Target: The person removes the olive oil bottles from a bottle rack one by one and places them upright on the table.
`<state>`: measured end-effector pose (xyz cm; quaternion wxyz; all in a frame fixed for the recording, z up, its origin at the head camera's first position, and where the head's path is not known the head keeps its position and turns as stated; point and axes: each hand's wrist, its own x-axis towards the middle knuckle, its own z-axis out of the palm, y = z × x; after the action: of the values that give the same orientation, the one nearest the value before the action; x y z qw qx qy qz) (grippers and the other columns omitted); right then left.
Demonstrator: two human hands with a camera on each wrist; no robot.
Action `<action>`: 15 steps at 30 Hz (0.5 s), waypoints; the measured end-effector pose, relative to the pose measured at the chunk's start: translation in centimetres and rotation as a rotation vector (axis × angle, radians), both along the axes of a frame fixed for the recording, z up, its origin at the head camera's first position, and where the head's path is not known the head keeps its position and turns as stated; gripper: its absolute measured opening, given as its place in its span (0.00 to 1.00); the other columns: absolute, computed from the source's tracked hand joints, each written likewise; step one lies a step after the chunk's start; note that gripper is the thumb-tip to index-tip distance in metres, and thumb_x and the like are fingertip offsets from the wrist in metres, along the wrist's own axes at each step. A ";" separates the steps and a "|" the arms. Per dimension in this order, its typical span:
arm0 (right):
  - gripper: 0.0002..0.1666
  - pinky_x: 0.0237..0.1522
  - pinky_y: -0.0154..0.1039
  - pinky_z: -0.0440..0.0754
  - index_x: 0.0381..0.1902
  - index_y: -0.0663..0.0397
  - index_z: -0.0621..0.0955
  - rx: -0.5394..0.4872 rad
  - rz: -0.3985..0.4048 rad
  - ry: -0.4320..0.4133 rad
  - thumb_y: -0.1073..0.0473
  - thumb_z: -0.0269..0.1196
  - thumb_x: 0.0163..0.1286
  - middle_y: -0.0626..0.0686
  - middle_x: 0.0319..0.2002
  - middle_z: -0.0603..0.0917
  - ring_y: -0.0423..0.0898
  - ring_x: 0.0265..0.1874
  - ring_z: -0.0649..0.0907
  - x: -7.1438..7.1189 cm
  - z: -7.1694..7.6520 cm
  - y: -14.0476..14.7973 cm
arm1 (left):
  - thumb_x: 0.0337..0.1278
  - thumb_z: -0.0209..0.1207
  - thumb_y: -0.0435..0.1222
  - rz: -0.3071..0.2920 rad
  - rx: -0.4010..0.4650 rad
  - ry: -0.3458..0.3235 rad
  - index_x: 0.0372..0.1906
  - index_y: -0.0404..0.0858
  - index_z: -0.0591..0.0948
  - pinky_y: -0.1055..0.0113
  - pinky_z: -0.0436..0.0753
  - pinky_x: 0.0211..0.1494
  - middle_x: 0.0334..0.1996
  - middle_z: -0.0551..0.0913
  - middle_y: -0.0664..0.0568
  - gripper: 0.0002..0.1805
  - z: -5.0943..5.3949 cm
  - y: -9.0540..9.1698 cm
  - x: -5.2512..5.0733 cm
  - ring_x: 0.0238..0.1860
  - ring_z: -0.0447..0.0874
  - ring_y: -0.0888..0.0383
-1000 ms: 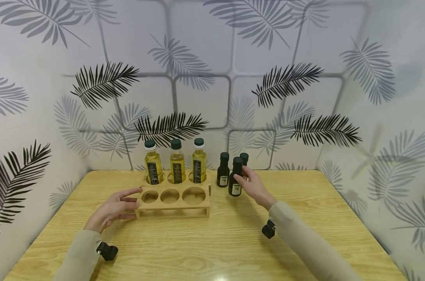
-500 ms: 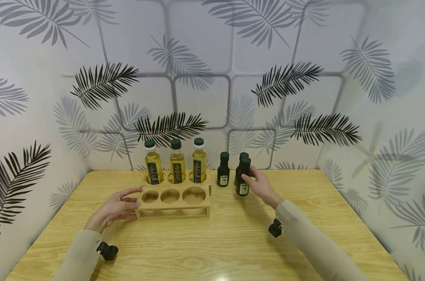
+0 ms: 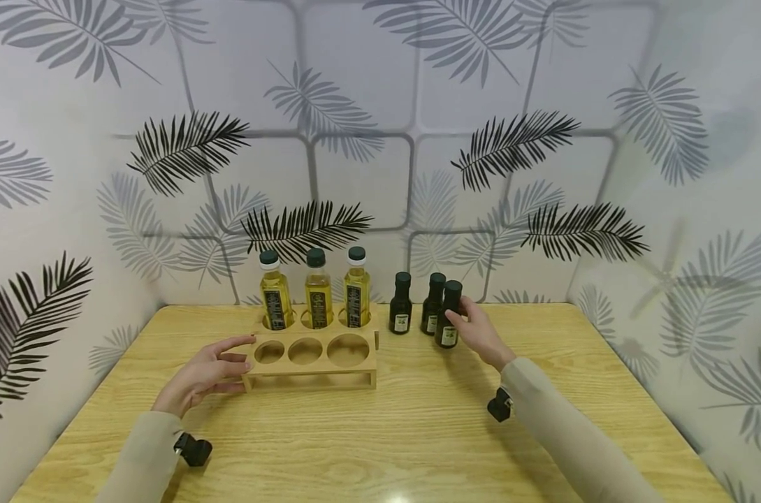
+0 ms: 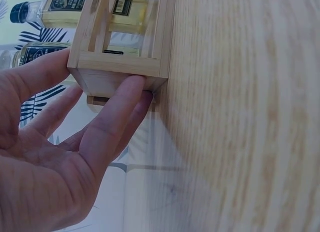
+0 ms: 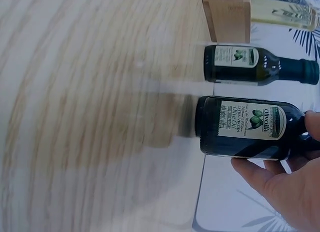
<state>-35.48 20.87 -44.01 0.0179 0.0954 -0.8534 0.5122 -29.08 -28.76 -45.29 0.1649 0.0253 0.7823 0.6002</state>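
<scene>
My right hand (image 3: 481, 335) grips a dark olive oil bottle (image 3: 446, 331) with a cream label, thumb and fingers around its upper part. The bottle is upright; whether its base touches the table I cannot tell. Close behind it on its left stands another dark bottle (image 3: 430, 314), partly hidden in the right wrist view. A third dark bottle (image 3: 400, 314) is farther left, beside a wooden rack (image 3: 314, 367). At the rack's left end, my left hand (image 3: 200, 377) touches the wood with extended fingers (image 4: 114, 117), holding nothing.
Several round holes open in the rack's two tiers. Three bottles of yellow oil with green caps, one of them an oil bottle (image 3: 318, 300) in the middle, stand in the back row. The wooden table (image 3: 355, 447) meets a leaf-patterned wall (image 3: 367, 181) behind.
My right hand has moved the gripped olive oil bottle to the right, past the front of the bottle behind it, which shows more now. My left hand has stayed at the rack.
</scene>
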 end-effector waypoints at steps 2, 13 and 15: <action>0.31 0.67 0.60 0.68 0.73 0.64 0.59 0.006 -0.011 -0.014 0.56 0.49 0.80 0.68 0.68 0.67 0.63 0.69 0.66 -0.2 -0.1 0.1 | 0.66 0.60 0.37 -0.002 -0.003 0.007 0.78 0.42 0.56 0.53 0.85 0.53 0.71 0.55 0.26 0.39 0.0 0.0 0.0 0.63 0.74 0.44; 0.29 0.64 0.59 0.71 0.72 0.66 0.60 0.043 -0.071 -0.029 0.56 0.47 0.80 0.70 0.65 0.69 0.64 0.66 0.69 -1.0 -0.8 1.6 | 0.67 0.59 0.36 -0.002 -0.001 0.011 0.78 0.42 0.56 0.53 0.85 0.53 0.72 0.55 0.26 0.38 -0.1 -0.1 -0.1 0.66 0.69 0.39; 0.30 0.65 0.59 0.71 0.73 0.66 0.59 0.043 -0.082 -0.038 0.56 0.47 0.80 0.70 0.65 0.69 0.64 0.66 0.69 -1.2 -0.9 1.8 | 0.67 0.59 0.35 0.001 -0.001 0.005 0.78 0.42 0.57 0.53 0.85 0.53 0.72 0.55 0.27 0.38 -0.2 0.0 -0.1 0.66 0.69 0.40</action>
<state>-36.68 22.68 -44.91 0.0207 0.0512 -0.8676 0.4943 -29.23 -28.81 -45.46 0.1626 0.0267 0.7829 0.5999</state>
